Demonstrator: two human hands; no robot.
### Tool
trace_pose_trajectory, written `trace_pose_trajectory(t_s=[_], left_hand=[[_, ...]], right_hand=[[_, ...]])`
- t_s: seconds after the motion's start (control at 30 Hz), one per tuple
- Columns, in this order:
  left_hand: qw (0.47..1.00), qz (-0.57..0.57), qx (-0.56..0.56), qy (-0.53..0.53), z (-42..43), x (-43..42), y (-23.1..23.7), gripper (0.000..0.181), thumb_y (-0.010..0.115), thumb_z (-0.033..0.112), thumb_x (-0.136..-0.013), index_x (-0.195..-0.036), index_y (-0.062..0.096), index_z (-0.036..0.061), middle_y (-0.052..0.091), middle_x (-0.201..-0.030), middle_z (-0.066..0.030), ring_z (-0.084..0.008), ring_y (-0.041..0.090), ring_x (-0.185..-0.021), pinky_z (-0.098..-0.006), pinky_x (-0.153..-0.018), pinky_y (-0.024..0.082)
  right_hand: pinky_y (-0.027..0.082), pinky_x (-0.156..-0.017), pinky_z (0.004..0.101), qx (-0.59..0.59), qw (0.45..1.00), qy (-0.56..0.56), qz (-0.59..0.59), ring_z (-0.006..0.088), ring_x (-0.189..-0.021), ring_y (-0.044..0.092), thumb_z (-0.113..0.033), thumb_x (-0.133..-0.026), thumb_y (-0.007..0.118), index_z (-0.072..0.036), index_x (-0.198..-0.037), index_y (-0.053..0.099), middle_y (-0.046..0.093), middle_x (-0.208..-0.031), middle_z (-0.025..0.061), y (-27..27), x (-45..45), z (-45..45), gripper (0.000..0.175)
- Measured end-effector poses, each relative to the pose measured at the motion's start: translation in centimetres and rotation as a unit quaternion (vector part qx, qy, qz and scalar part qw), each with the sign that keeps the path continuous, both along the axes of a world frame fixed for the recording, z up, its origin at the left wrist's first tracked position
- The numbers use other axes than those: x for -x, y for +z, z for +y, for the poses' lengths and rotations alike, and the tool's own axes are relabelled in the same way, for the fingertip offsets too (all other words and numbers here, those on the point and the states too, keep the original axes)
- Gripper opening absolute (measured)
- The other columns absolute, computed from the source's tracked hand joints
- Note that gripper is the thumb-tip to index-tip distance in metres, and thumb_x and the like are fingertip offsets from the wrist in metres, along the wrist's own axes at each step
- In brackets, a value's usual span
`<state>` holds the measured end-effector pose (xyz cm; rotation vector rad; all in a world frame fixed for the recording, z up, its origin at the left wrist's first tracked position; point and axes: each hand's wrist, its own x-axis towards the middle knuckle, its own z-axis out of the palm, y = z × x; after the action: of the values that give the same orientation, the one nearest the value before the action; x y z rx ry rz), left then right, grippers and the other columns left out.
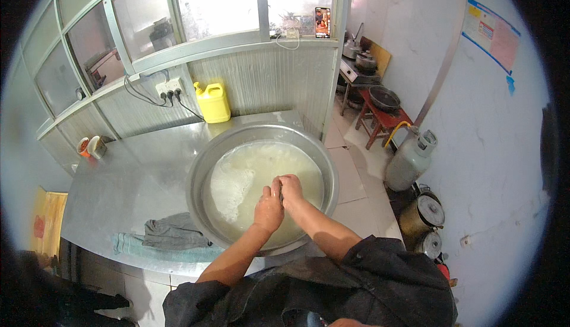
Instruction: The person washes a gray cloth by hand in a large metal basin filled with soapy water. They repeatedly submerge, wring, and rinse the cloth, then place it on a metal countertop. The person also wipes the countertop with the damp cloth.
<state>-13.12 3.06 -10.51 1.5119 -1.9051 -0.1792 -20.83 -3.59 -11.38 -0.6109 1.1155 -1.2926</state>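
A wide metal basin [194,184] stands on the steel table, holding cloudy, pale yellowish water [285,158] with white foam [229,189] along its left side. Over the water, my left hand [270,207] and my right hand [290,190] are pressed together with fingers curled. A small dark sliver shows between them. I cannot tell whether it is a held object or shadow, as the fingers hide it. Left of the basin, a grey cloth [171,231] lies partly over a teal towel [147,247] at the table's front edge.
A yellow plastic jug [213,104] stands behind the basin, near a power strip [169,87] with plugged cords. Small cups [95,147] sit at the steel table's [133,175] far left. On the right are a gas cylinder [409,160], lidded pots [425,213] and a red stool [378,118] bearing a pan.
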Motion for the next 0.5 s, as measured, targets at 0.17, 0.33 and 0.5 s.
trace_pose_trajectory(t_s=[0.17, 0.33, 0.5], left_hand=[[0.994, 0.101, 0.027, -0.045, -0.6, -2.0, 2.1, 0.043, 0.06, 0.01, -0.076, -0.115, 0.042, 0.0044, 0.055, -0.077, -0.0171, -0.0383, 0.055, -0.057, -0.0451, -0.055, 0.048], [0.601, 0.714, -0.341, -0.113, -2.0, -5.9, 6.0, 0.029, 0.056, 0.028, -0.086, -0.103, 0.051, 0.0048, 0.048, -0.075, -0.0009, -0.0064, 0.039, -0.049, -0.0174, -0.035, 0.031], [0.106, 0.809, -0.475, -0.331, -0.7, -4.3, 6.5, 0.042, 0.053, 0.037, -0.087, -0.114, 0.05, 0.0051, 0.042, -0.069, -0.0004, -0.0075, 0.038, -0.047, -0.0174, -0.032, 0.029]], right_hand=[[0.046, -0.065, 0.0332, 0.012, 1.0, 0.02, -0.007, 0.0181, -0.076, 0.054, -0.017, -0.08, 0.061, -0.001, -0.093, 0.051, 0.056, -0.086, 0.0092, 2.2, -0.7, 0.3, 0.023], [0.045, -0.078, 0.0328, 0.135, 0.96, 0.243, -0.014, 0.0163, -0.094, 0.052, -0.032, -0.08, 0.065, -0.006, -0.102, 0.051, 0.055, -0.097, 0.0037, 6.3, 1.3, -0.5, 0.038], [0.046, -0.087, 0.0411, 0.102, 0.874, 0.415, -0.229, 0.0197, -0.093, 0.055, -0.031, -0.077, 0.066, -0.003, -0.105, 0.054, 0.055, -0.102, 0.0089, 8.1, 0.9, -0.6, 0.042]])
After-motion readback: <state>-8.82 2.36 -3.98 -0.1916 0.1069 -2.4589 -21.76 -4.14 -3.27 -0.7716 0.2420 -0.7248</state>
